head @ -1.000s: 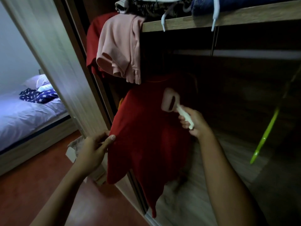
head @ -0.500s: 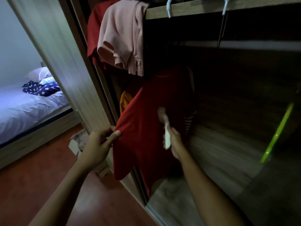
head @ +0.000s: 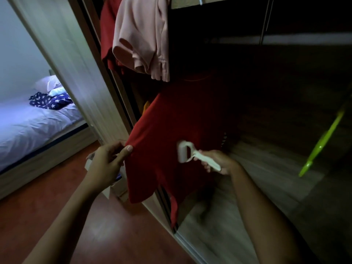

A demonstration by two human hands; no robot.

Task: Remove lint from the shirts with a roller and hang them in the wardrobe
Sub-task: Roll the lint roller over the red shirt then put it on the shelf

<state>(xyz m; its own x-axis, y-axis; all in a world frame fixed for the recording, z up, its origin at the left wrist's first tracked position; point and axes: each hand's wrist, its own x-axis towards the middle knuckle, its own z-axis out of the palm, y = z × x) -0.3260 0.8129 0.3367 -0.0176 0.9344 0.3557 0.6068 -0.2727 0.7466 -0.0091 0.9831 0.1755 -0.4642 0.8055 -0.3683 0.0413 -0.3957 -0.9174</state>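
Note:
A red shirt (head: 171,130) hangs inside the open wardrobe, its top lost in shadow. My left hand (head: 108,161) pinches the shirt's left edge and pulls the cloth taut. My right hand (head: 219,161) grips the white handle of a lint roller (head: 183,153), whose head lies against the lower front of the red shirt. A pink shirt (head: 142,35) and another red garment (head: 107,33) hang higher up at the wardrobe's left side.
The wardrobe's sliding door frame (head: 76,63) stands to the left. Behind it are a bed (head: 28,126) with a star-patterned cloth (head: 47,101). A green hanger (head: 322,141) hangs at the right. A cardboard box (head: 114,187) sits on the red floor below the shirt.
My right hand has run the roller down the shirt from chest height to its lower part. My left hand stays on the shirt's edge. The view has tilted downward.

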